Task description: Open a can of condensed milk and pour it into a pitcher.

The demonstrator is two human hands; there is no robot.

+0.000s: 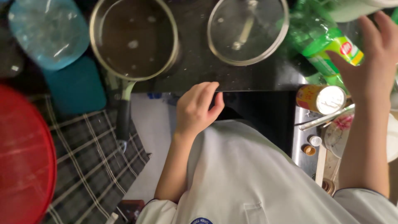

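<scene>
Head view | L hand [198, 108] loosely curled, empty, on glossy black counter edge [248, 85] | R hand [373, 58] spread at green plastic bottle [321, 39]

Single head cam, looking steeply down, close over the black stovetop [248, 79]; the wearer's white shirt fills the frame below it.

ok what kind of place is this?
Most likely a home kitchen: a saucepan and a glass lid sit on a dark cooktop, with a green bottle and a can crowded beside it.
</scene>
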